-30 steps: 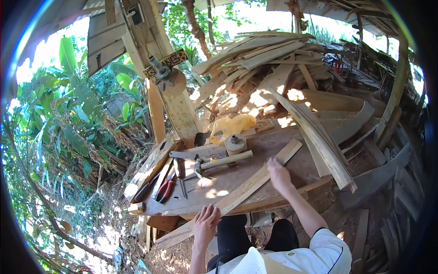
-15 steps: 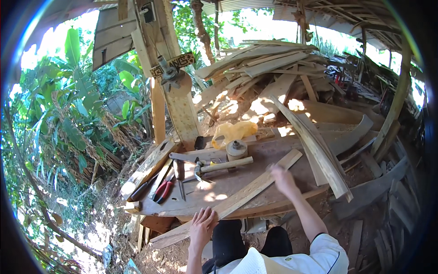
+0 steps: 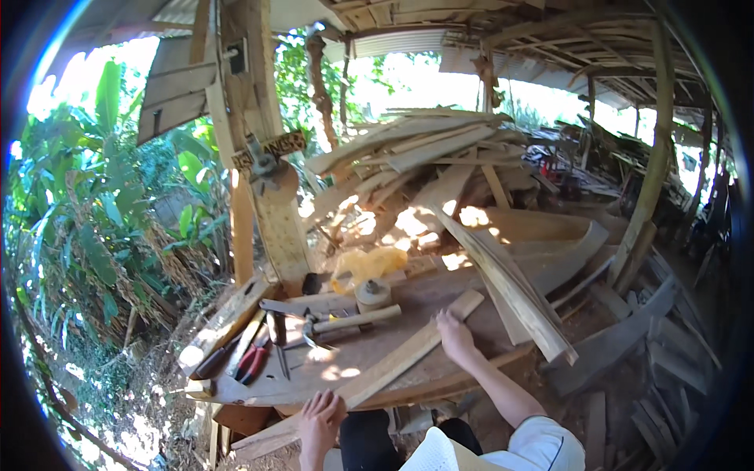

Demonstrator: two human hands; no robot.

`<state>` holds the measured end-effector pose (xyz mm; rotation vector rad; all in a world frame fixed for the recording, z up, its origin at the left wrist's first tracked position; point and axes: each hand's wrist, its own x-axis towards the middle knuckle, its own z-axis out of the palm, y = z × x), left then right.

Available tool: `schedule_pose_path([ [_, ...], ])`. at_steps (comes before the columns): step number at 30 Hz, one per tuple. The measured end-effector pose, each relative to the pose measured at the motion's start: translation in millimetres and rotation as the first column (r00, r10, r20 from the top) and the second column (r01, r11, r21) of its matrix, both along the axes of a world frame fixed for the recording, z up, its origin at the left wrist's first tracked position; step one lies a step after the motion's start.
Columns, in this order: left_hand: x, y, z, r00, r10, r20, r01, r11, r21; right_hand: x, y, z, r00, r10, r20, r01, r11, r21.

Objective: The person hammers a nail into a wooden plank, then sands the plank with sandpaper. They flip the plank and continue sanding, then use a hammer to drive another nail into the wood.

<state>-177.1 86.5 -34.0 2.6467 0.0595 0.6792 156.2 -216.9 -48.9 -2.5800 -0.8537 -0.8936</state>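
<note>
A long wooden plank (image 3: 393, 366) lies slantwise over the workbench (image 3: 314, 378), its near end jutting past the front edge. My left hand (image 3: 322, 418) is closed over the plank near that edge, the thumb hidden. Toward the far end, my right hand (image 3: 457, 339) has its fingers curled on the plank's far edge. Left of the plank rests a hammer (image 3: 357, 319) with a pale wooden handle. Beside it are red-handled pliers (image 3: 252, 364) and a pointed tool with a dark handle (image 3: 275, 330).
A round pale container (image 3: 372, 295) and a yellow plastic bag (image 3: 369, 265) stand at the bench's back. Long boards (image 3: 518, 286) lean over its right side. A wooden post (image 3: 271, 212) rises behind, and a large lumber pile (image 3: 424, 149) fills the background.
My right hand, blurred above the plank before, now rests on its far edge. My left hand stays on the near part. The whole view has shifted, moving the scene left and down.
</note>
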Motion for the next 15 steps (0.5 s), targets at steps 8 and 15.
schedule_pose_path([
  [8,-8.3,-4.6,0.3,0.999,0.034,-0.030,-0.034,0.999,0.000,4.4,-10.1,15.4,0.934,-0.179,-0.310,0.180,0.983,-0.024],
  [15,0.9,-22.9,9.7,0.999,0.026,-0.023,-0.027,0.999,-0.028,31.2,-50.5,37.5,0.953,-0.230,-0.195,0.223,0.973,-0.056],
])
